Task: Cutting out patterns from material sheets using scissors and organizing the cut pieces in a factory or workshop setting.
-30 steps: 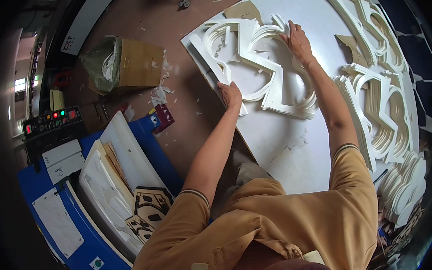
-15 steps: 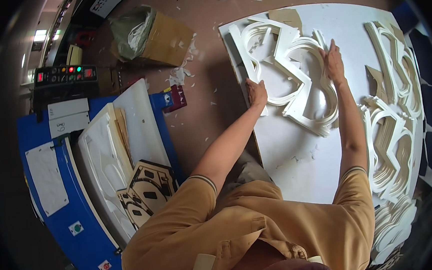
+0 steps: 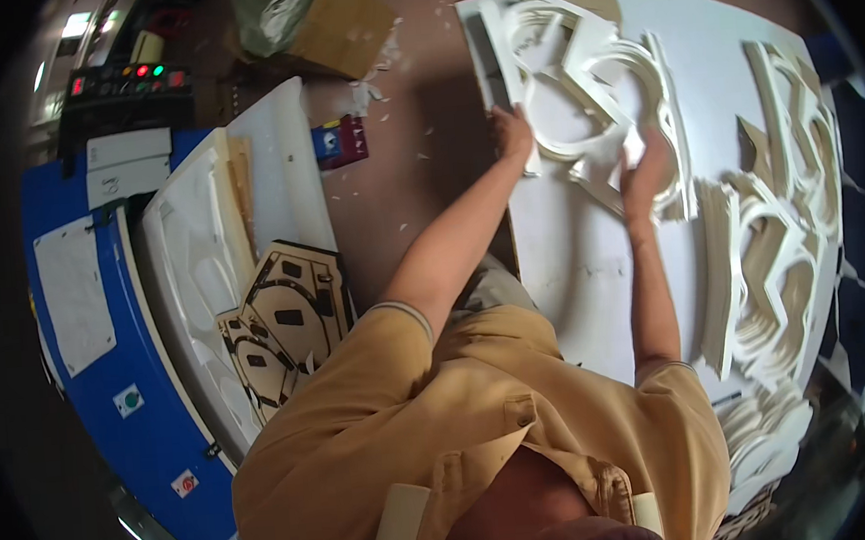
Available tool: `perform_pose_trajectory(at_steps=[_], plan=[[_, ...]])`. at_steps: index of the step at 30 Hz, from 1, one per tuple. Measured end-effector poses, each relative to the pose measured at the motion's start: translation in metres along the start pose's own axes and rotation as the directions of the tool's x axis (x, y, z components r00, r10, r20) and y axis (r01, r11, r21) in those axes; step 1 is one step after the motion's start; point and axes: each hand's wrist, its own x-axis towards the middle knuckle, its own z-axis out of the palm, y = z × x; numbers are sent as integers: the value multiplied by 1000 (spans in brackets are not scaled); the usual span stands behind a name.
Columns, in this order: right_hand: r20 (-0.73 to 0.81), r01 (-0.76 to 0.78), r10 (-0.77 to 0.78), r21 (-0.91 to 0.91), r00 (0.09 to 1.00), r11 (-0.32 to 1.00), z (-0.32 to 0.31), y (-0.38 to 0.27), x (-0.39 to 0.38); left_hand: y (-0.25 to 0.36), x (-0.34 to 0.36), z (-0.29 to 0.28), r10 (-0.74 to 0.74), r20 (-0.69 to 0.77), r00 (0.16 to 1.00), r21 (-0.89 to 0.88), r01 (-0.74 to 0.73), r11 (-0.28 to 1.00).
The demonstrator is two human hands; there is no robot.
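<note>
a stack of white frames (image 3: 596,99) lies flat on the white worktop (image 3: 580,295), in its far left part and close to the left edge. the left hand (image 3: 514,134) is at the left side of this stack, with the fingers bent at the outer rim; they seem to touch it, but i cannot tell if they are clamped. the right hand (image 3: 649,170) is over the near right part of the stack and is blurred; its thumb shows apart from the fingers, yet i cannot tell whether it grips a band.

to handle the stack well, i think both hands should press softly and evenly from two sides, because the thin curved bands could bend or slide over each other. it is probably better to push on the straight strips than on the loops, and to hold the layers level.

the stack has no clear front end. its long axis seems to go aslant, from far left to near right, and a zigzag band passes between the open loops. on the right, a second stack (image 3: 722,275) lies nearer and a third stack (image 3: 776,116) farther.
</note>
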Motion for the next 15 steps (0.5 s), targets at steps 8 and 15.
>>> perform_pose_trajectory(at_steps=[8,15], plan=[[339,182,-158,-38,927,983,17,-37,-136,33,-228,-98,203,-23,979,-461,-191,866],[592,-443,167,358,789,822,-80,-324,-164,79,-347,-228,271,-552,789,-503,-573,647]])
